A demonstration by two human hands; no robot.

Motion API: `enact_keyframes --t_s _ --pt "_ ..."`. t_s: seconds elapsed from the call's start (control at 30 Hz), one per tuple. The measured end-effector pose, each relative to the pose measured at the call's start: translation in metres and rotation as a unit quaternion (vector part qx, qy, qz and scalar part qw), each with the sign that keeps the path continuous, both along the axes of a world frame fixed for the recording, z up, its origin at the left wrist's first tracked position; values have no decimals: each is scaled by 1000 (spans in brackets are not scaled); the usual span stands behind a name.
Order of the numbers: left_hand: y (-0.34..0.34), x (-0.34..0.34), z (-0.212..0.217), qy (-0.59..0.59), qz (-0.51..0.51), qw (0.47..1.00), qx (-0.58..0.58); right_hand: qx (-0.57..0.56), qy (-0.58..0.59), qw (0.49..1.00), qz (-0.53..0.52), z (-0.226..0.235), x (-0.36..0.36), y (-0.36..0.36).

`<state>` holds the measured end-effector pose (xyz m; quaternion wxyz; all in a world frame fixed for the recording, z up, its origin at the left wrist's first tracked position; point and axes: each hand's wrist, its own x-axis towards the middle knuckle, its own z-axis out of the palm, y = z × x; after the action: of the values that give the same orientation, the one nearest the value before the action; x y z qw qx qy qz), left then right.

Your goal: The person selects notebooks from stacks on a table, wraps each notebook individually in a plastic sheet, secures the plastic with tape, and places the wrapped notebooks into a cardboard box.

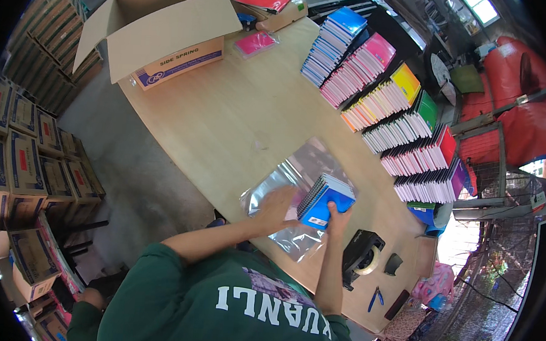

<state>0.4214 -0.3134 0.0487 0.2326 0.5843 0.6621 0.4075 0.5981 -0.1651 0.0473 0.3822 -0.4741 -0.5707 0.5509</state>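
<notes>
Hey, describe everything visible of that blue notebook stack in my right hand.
The blue notebook stack looks small and thick, with a smooth blue cover, dark spiral binding along the left, whitish page edges at the far side and a pale label near its lower edge. It is tilted above the clear plastic. Your right hand grips its right side; whether your blurred left hand touches it is unclear.
</notes>
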Motion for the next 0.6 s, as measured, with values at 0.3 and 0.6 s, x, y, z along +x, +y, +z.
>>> enact_keyframes --t_s 0.3,0.6 --pt "-56 -8 -11 189 -53 977 -87 -40 -280 890 358 34 -45 70" --pt "-71 -8 -12 188 -139 961 -145 -116 -329 822 450 30 -79 79"
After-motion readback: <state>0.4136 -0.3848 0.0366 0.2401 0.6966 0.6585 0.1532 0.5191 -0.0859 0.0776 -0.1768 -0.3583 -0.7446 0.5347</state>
